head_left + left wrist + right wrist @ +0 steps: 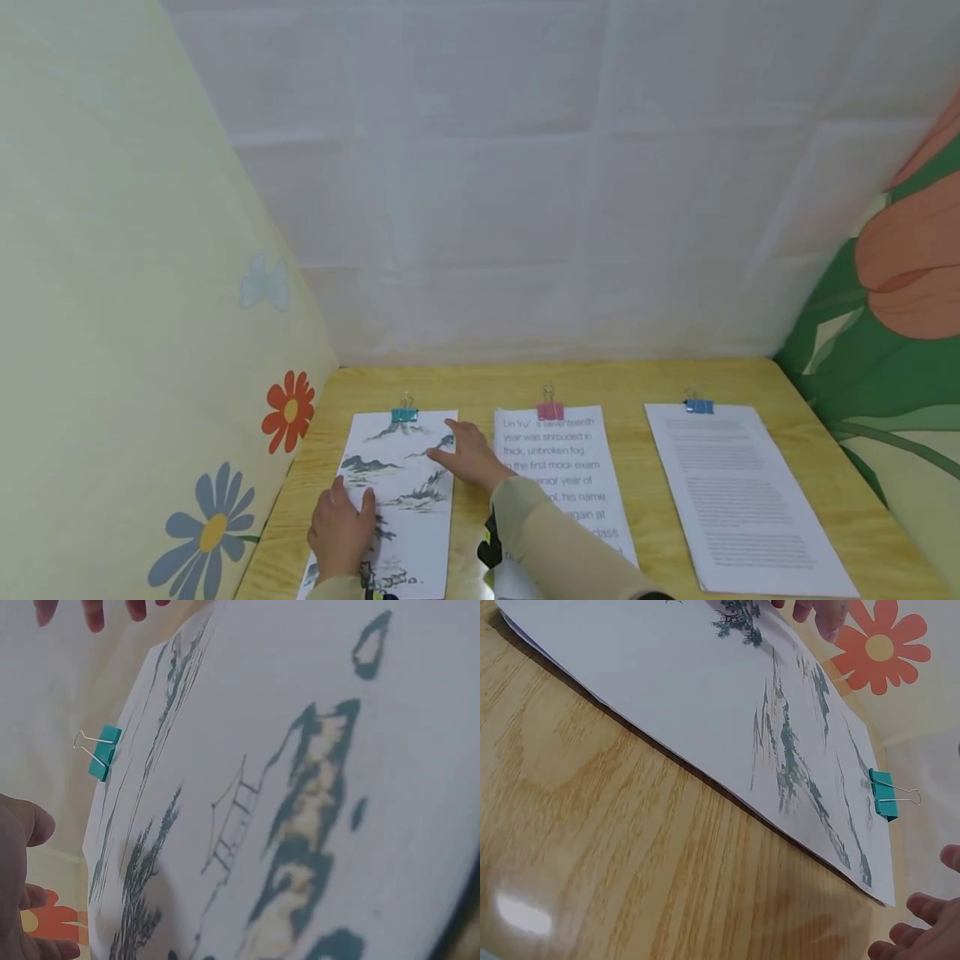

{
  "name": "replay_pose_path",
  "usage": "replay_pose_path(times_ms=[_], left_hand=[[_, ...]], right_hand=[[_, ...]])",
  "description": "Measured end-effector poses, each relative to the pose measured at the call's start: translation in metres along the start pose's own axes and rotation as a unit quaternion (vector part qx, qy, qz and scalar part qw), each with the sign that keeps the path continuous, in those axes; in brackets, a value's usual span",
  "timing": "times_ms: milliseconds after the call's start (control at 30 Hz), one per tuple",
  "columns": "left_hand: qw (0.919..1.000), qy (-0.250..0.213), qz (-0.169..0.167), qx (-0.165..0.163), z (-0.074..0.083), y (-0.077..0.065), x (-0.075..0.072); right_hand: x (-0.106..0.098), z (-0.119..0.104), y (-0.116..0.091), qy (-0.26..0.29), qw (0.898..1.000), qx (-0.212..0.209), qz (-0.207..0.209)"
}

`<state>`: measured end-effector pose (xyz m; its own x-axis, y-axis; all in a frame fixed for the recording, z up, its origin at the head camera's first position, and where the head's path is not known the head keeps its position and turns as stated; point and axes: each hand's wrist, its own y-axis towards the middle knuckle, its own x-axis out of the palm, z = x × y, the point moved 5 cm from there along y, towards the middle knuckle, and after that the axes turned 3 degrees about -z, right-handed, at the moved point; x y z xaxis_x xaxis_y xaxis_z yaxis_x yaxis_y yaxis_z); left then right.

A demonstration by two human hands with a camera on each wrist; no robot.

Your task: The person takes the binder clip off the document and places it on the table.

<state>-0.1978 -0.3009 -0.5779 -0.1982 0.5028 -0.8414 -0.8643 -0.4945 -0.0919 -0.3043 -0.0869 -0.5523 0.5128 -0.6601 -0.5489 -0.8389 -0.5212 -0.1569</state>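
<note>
A stack of white sheets printed with an ink-wash landscape (423, 537) lies on the left part of the table, held at its top edge by a teal binder clip (405, 414). My left hand (341, 529) is at the stack's left edge, fingers relaxed and thumb apart, overlapping the paper. Along the upper right edge, my right hand (472, 458) has its thumb and fingers spread, tips over the printed mountains. Neither hand grips anything. The right wrist view shows the same clip (883, 795) and the right hand's fingers (922, 907) just beyond the paper's corner.
In the middle lies a large-print text stack (517, 446) with a pink binder clip (551, 411), partly covered by my right forearm. A small-print stack (738, 500) with a blue clip (699, 407) lies on the right. Patterned side walls and a white back wall (525, 183) enclose the wooden table (480, 379).
</note>
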Motion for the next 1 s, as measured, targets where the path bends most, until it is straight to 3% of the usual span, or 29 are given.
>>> replay_pose_path(times_ms=[333, 567, 800, 1000], left_hand=[[1.0000, 0.002, 0.004, -0.004, 0.005, 0.008, 0.003], [0.9996, -0.008, -0.024, -0.014, 0.004, 0.011, 0.003], [0.9990, -0.027, -0.031, -0.019, 0.008, 0.013, 0.001], [0.9979, -0.063, 0.002, -0.017, 0.006, 0.016, 0.000]], right_hand=[[0.012, 0.007, 0.004, -0.003, 1.000, -0.002, 0.000], [0.011, 0.003, 0.003, 0.019, 1.000, -0.002, -0.014], [0.010, -0.002, 0.003, 0.046, 0.999, 0.004, -0.010], [0.012, -0.002, 0.004, 0.060, 0.998, 0.015, -0.009]])
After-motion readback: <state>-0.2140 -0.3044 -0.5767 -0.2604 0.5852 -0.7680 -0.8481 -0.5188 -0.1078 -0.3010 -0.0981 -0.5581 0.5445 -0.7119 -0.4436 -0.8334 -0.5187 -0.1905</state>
